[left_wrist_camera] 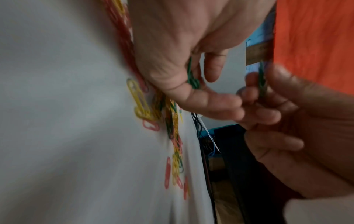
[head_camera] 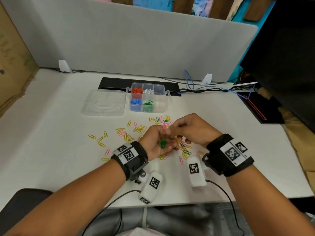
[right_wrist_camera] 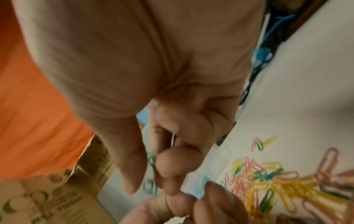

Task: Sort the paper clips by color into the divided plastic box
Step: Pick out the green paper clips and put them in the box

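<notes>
My left hand is cupped palm-up around a small bunch of green clips, and my right hand pinches one more green clip at its fingertips right beside it, so I judge I am mid-collection of the greens; next I'd pass that clip into the bunch and carry it all to the green compartment of the divided box, well beyond the scattered pile on the table. Only the head view shows the box with orange, white, blue and green filled, while the left wrist view alone shows the pinch clearly.
</notes>
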